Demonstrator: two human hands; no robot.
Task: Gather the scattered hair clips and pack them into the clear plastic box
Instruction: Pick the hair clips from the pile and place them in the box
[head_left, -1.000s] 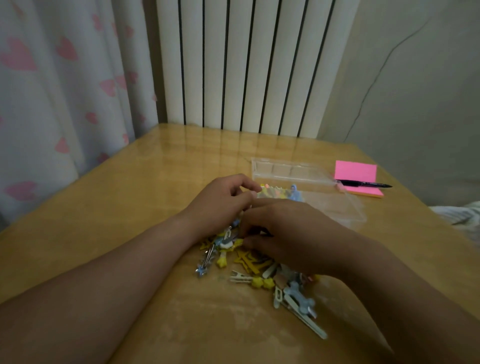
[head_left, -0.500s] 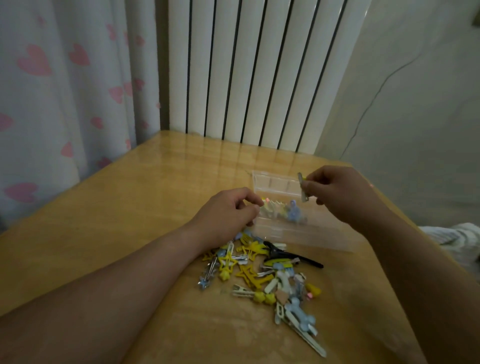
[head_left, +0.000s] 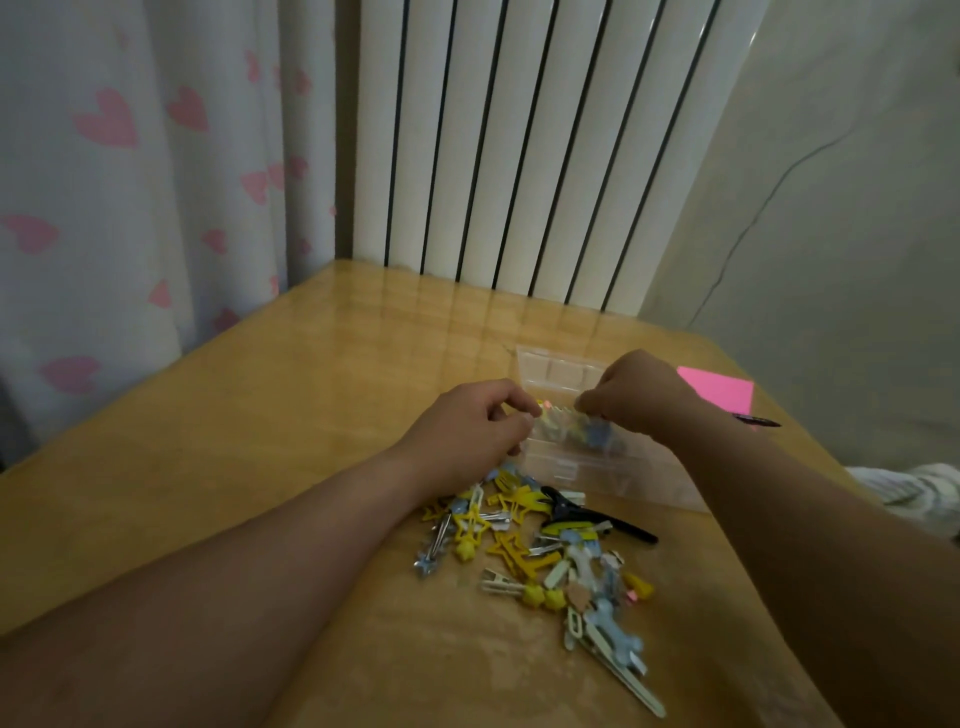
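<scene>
A pile of hair clips (head_left: 524, 540), mostly yellow, pale blue and white with one long black clip (head_left: 587, 517), lies scattered on the wooden table (head_left: 249, 447) in front of me. Just behind it stands the clear plastic box (head_left: 628, 470), its lid (head_left: 550, 370) open at the back, with a few clips (head_left: 592, 434) inside at the left end. My left hand (head_left: 475, 426) pinches the box's left edge. My right hand (head_left: 641, 395) hovers over the box with fingers curled down at the clips inside, pinching a small clip that is mostly hidden.
A pink sticky-note pad (head_left: 722, 389) and a black pen (head_left: 759, 422) lie right of the box near the table's right edge. A white radiator (head_left: 519, 156) stands behind the table, a heart-print curtain (head_left: 130, 182) on the left. White cloth (head_left: 914, 493) shows at far right.
My right hand lifted a clip out of the pile, carried it up over the box and has now lowered it toward the clips inside. My left hand stayed at the box's left edge.
</scene>
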